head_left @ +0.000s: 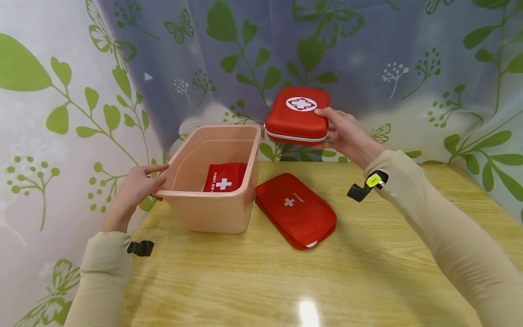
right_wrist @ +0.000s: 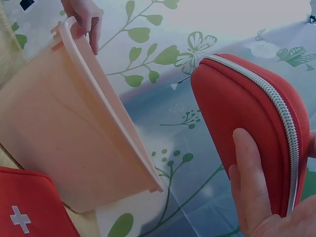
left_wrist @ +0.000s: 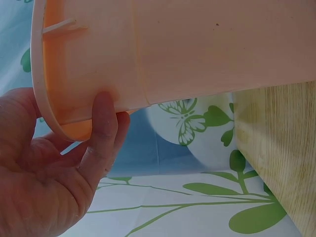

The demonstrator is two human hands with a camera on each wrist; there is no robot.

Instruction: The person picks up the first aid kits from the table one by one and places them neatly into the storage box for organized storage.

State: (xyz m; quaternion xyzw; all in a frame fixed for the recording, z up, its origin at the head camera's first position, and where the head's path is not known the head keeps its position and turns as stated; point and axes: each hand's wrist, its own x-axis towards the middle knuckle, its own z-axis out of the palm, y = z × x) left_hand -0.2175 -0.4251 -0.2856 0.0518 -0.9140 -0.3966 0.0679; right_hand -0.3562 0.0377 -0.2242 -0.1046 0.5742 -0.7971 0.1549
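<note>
My right hand [head_left: 347, 134] holds a red zippered first aid case [head_left: 296, 116] up in the air, thumb on top and fingers underneath. A white oval with a cross marks its lid, and a silver zipper [right_wrist: 281, 103] runs round its side. My left hand [head_left: 140, 188] grips the left rim of a pink plastic bin [head_left: 216, 211], with fingertips against the outer wall [left_wrist: 197, 49] in the left wrist view. Inside the bin lies a red first aid pouch [head_left: 216, 177] with a white cross, partly hidden by the front rim.
A flatter red first aid bag [head_left: 296, 211] lies on the wooden table [head_left: 229, 281], just right of the bin. Behind and to the left hangs a curtain [head_left: 347, 59] printed with leaves and butterflies. Black straps [head_left: 140, 248] sit on both wrists.
</note>
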